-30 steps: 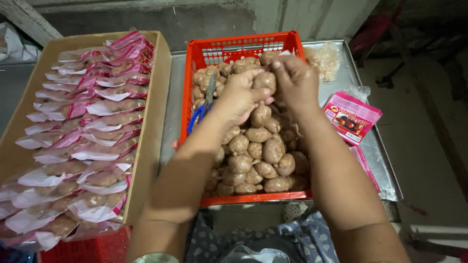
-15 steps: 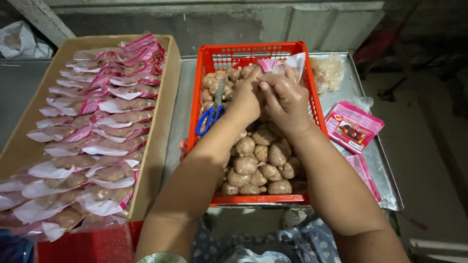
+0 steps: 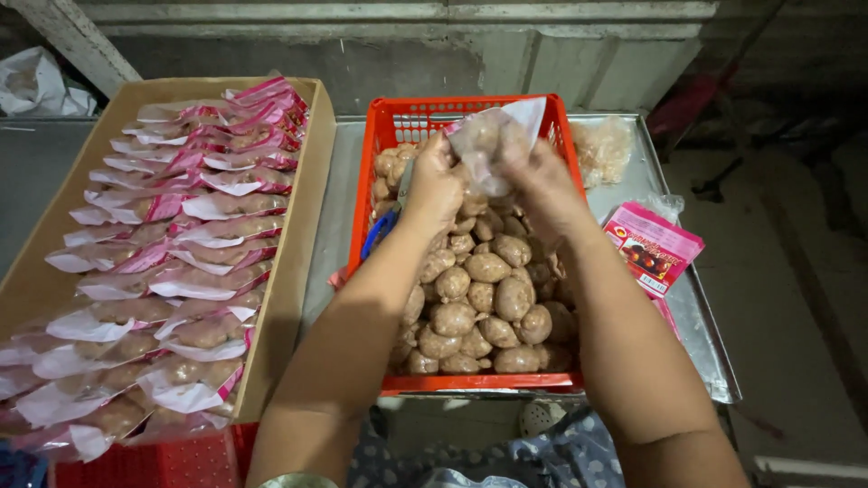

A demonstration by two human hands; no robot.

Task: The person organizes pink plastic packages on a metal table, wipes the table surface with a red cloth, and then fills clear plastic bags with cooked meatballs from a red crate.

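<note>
Both hands are raised over the far half of an orange plastic basket (image 3: pixel 470 382) heaped with round brown sausage balls (image 3: pixel 484 298). Between them they hold a clear plastic pouch (image 3: pixel 493 145) with a few balls inside. My left hand (image 3: pixel 436 185) grips its left side. My right hand (image 3: pixel 541 181) pinches its right side and top. Blue-handled scissors (image 3: pixel 380 230) lie in the basket under my left wrist, partly hidden.
A long cardboard box (image 3: pixel 298 262) on the left holds several filled pink-and-clear packets (image 3: pixel 172 244). The basket stands on a metal tray (image 3: pixel 710 352). Flat pink empty pouches (image 3: pixel 653 247) lie at its right, and a clear bag (image 3: pixel 601 149) sits at the back.
Both hands have risen from the pile toward the basket's far edge, now holding up a clear pouch with balls in it. The camera view has shifted slightly.
</note>
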